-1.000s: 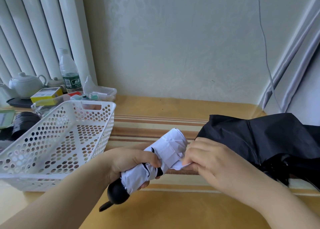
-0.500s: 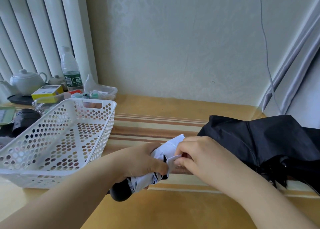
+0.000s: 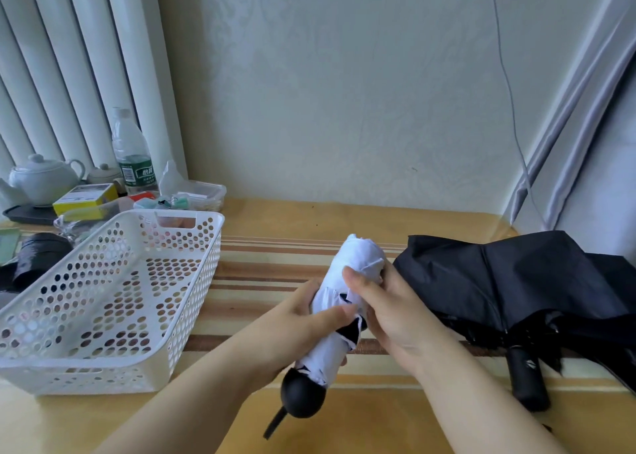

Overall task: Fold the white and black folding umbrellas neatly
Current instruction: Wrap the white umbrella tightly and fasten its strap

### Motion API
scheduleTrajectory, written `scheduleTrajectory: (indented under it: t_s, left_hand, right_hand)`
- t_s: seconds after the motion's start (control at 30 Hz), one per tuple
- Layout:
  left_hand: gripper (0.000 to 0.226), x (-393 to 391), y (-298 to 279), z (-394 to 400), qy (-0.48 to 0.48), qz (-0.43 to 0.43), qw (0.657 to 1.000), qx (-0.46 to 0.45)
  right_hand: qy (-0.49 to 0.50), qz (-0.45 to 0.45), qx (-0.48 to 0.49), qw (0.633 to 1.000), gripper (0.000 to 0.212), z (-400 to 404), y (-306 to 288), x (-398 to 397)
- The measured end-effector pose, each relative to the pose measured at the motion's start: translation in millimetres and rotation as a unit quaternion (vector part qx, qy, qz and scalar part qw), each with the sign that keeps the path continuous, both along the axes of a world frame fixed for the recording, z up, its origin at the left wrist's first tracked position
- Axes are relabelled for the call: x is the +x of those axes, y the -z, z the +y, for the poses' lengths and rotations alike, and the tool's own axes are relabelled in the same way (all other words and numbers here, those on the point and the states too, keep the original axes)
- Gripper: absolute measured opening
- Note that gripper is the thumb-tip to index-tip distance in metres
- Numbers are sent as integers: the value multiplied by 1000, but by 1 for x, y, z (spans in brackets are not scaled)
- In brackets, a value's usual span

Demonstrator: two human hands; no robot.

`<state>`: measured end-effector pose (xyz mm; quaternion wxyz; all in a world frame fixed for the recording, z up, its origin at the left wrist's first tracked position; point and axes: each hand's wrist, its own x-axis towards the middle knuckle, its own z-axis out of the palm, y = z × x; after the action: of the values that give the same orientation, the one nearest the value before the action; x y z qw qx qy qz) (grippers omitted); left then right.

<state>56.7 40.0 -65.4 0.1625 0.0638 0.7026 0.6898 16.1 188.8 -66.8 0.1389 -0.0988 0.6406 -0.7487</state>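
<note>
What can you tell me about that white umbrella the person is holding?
The white fabric folding umbrella is rolled into a compact bundle with black trim showing between folds and a rounded black handle pointing toward the camera. It is held tilted above the striped tablecloth, gripped by the left hand and right hand.

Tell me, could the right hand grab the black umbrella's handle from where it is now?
Probably yes, once it lets go. The right hand is busy gripping the white umbrella, but the black umbrella's handle lies uncovered on the table close beside that arm.
</note>
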Motion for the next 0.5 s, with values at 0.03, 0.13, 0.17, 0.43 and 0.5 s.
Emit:
scheduleTrajectory:
  t_s: [0.03,0.13,0.17,0.43,0.5]
  left_hand:
    - [47,1,2,1,3,-1,1000,17]
    - [58,4,10,-4,19,-50,990,130]
    - [62,4,13,-7,41,-74,982,171]
    - [30,13,25,-1,-21,-12,993,114]
    - [31,13,25,1,-52,14,995,88]
  right_hand:
    - [14,1,-12,1000,75,-2,1,0]
    - [24,11,-26,999,73,0,3,-3]
    - [19,12,-36,999,66,1,3,-3]
    - [152,162,189,957,87,-7,-1,23]
    - [196,275,288,896,53,-5,-2,37]
